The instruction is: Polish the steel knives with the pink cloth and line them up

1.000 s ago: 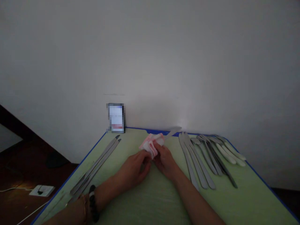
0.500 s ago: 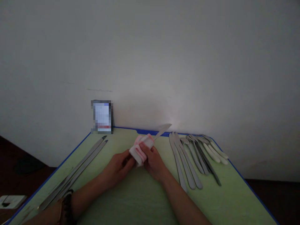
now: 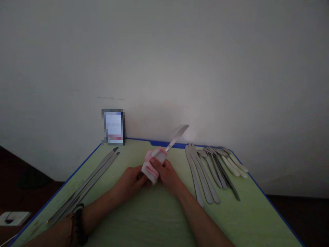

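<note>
Between left hand [image 3: 130, 181] and right hand [image 3: 167, 177], both grasping it, pink-and-white cloth [image 3: 158, 157] wraps a knife [image 3: 180, 132], blade projecting beyond. Cutlery [image 3: 211, 171] lies right of them, long utensils [image 3: 95, 172] left; bare tabletop [image 3: 146, 219] nearer; blue edge [image 3: 159, 143] beyond.

So the knife's [image 3: 177, 137] handle end was buried in the cloth [image 3: 159, 156], only the blade poked out. Most of the right hand's [image 3: 168, 176] fingers were out of sight behind the cloth, and it covered some of the left hand's [image 3: 131, 180] fingertips too, so I couldn't tell how that one gripped. Both forearms ran off the bottom, same for the table [image 3: 159, 219]. The left arm blocked part of the long cutlery [image 3: 87, 180] beside it. The phone's [image 3: 113, 125] screen was pixelated mush. Far ends of the right-hand pile [image 3: 217, 168] overlapped too much to count. White box [image 3: 15, 218]? Chopped by the left edge.
</note>
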